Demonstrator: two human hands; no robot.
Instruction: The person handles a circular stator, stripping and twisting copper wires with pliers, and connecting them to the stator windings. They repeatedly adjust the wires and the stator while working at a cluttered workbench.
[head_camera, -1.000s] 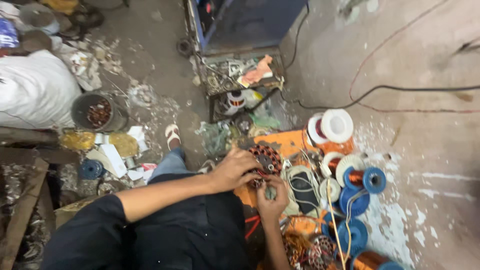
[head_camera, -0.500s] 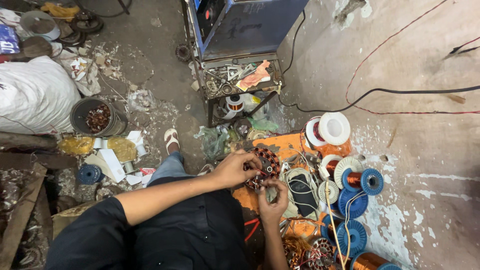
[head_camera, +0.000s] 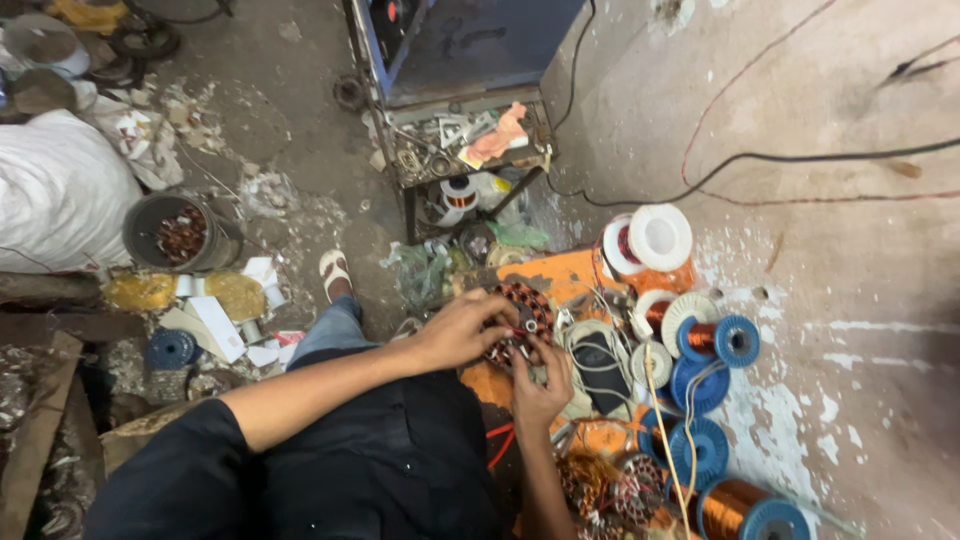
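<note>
A round motor stator with copper windings (head_camera: 527, 308) lies on an orange board (head_camera: 560, 276) on the floor in front of me. My left hand (head_camera: 462, 328) rests on its near left side, fingers curled over the windings. My right hand (head_camera: 540, 380) comes up from below and pinches at the stator's lower edge; whether it holds a small tool or wire is too small to tell. My dark-clothed lap and left forearm fill the bottom of the view.
Blue spools of copper wire (head_camera: 720, 340) and white spools (head_camera: 658, 236) stand to the right by the wall. A metal stand with scrap parts (head_camera: 460, 140) is ahead. A dark bucket (head_camera: 170, 232), a white sack (head_camera: 55, 195) and litter lie left. A sandalled foot (head_camera: 335, 272).
The view has shifted slightly. Both hands stay on the stator with only small finger movements.
</note>
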